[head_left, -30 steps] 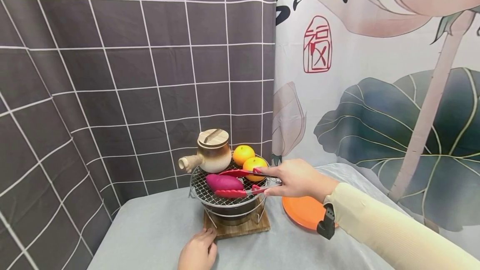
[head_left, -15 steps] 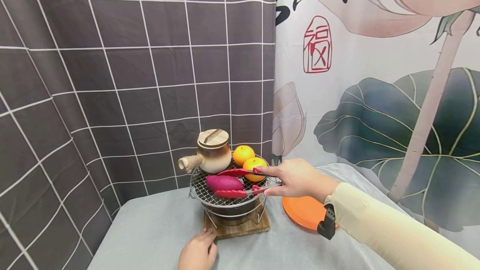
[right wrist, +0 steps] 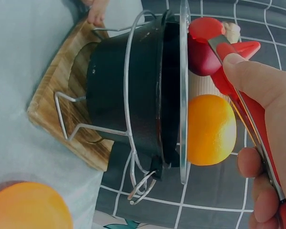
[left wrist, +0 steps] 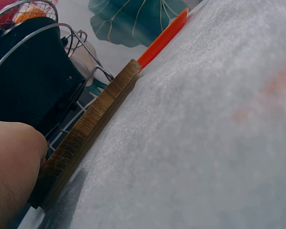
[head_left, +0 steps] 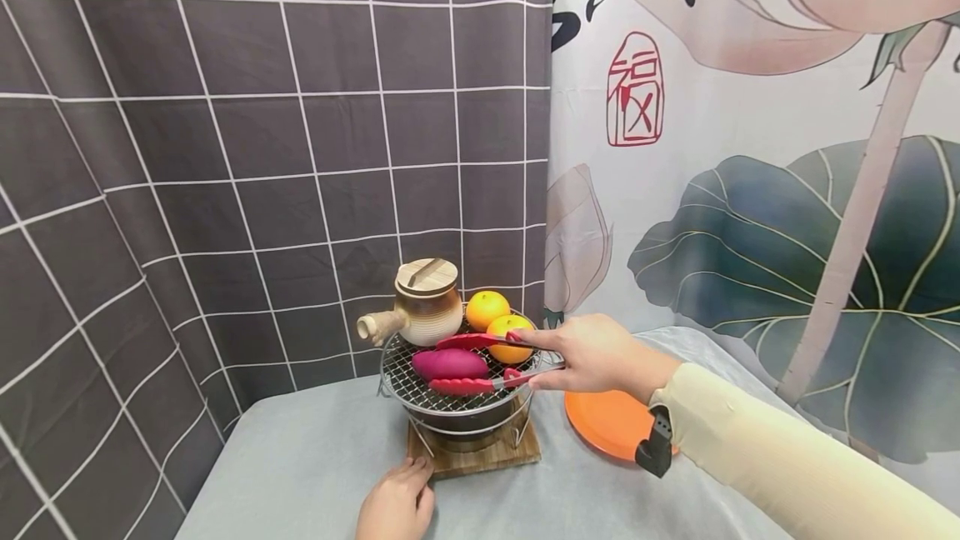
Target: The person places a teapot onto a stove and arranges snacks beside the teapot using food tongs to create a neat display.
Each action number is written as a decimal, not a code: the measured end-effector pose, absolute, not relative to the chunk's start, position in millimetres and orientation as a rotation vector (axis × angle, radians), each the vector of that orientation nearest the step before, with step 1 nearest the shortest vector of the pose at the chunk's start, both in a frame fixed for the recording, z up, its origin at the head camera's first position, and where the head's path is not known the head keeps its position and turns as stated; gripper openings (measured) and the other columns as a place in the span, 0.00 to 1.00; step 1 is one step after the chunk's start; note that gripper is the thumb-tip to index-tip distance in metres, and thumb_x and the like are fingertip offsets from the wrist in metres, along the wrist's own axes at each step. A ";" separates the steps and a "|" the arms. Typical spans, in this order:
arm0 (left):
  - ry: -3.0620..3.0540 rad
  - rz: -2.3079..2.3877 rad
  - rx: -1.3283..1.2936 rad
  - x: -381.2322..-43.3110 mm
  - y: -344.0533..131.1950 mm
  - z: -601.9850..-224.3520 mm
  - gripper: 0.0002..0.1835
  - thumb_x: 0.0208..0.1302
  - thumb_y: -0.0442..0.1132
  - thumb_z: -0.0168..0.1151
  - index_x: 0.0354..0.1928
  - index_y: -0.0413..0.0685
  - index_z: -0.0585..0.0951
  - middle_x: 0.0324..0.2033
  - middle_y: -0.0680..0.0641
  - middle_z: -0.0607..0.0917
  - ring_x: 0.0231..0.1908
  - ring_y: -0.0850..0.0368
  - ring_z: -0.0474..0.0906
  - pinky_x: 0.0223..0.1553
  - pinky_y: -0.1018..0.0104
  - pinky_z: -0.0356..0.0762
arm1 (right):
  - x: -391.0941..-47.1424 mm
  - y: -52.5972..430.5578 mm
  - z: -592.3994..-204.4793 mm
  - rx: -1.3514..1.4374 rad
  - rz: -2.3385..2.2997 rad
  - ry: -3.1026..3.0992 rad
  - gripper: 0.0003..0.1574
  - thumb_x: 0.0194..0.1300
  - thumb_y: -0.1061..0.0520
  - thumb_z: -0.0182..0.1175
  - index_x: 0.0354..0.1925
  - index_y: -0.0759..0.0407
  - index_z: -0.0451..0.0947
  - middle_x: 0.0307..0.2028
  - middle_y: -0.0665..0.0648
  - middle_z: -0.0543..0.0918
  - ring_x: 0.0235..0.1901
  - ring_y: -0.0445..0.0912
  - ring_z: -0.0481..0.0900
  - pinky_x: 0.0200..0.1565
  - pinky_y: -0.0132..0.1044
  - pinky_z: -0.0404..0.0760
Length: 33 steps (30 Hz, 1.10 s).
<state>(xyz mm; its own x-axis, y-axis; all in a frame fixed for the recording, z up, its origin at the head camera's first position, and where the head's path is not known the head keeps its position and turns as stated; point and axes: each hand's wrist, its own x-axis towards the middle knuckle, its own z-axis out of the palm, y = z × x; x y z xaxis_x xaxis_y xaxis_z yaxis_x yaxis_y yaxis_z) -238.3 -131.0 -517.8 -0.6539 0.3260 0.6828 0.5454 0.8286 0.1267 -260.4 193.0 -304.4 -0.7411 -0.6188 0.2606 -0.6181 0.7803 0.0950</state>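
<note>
My right hand (head_left: 600,354) grips a pair of red-tipped tongs (head_left: 462,387), thumb on one arm and fingers along the other. The tongs' two red ends lie on either side of a purple sweet potato (head_left: 450,364) on the wire grill rack (head_left: 408,394); a narrow gap shows on the far side. Behind the tongs sit two oranges (head_left: 487,310), the nearer one partly covered. My left hand (head_left: 396,504) rests its fingers at the near left corner of the wooden board (head_left: 487,462) under the stove. Its fingertips are hidden in the left wrist view.
A clay pot (head_left: 431,315) with a wooden lid and side handle stands at the rack's back left. The dark round stove (right wrist: 119,81) has a wire stand. An orange plate (head_left: 607,423) lies to the right on the grey cloth (head_left: 300,457). Printed curtains hang behind.
The tongs' far end has lifted slightly away from the sweet potato, so they stand a little wider. The left hand stays at the board.
</note>
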 end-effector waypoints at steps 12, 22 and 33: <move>-2.379 -0.438 -0.631 -237.4 -131.3 -516.1 0.13 0.50 0.32 0.66 0.40 0.40 0.89 0.41 0.44 0.90 0.44 0.47 0.88 0.48 0.53 0.85 | -258.4 197.1 -298.9 0.933 0.097 -2.715 0.47 0.60 0.24 0.60 0.71 0.41 0.71 0.15 0.39 0.67 0.17 0.35 0.65 0.19 0.32 0.65; -2.369 -0.440 -0.612 -239.6 -131.8 -521.0 0.14 0.50 0.32 0.66 0.40 0.42 0.90 0.41 0.46 0.90 0.44 0.48 0.88 0.47 0.53 0.85 | -257.9 206.8 -297.2 0.919 0.131 -2.674 0.49 0.59 0.27 0.64 0.72 0.43 0.70 0.16 0.39 0.67 0.18 0.35 0.65 0.19 0.31 0.63; -2.329 -0.441 -0.607 -239.8 -130.6 -521.1 0.14 0.48 0.32 0.67 0.39 0.42 0.90 0.40 0.46 0.91 0.43 0.48 0.88 0.45 0.53 0.85 | -258.4 231.1 -294.7 0.788 0.219 -2.747 0.52 0.59 0.27 0.64 0.75 0.45 0.65 0.15 0.40 0.69 0.17 0.36 0.67 0.20 0.32 0.67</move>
<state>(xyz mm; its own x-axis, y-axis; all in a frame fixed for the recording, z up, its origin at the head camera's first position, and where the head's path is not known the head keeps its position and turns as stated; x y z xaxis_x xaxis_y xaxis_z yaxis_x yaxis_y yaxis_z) -239.8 -130.6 -521.1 -0.6595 0.3018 0.6885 0.5327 0.8339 0.1447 -258.4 231.1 -294.7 -0.8141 -0.4961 0.3019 -0.5377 0.8403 -0.0693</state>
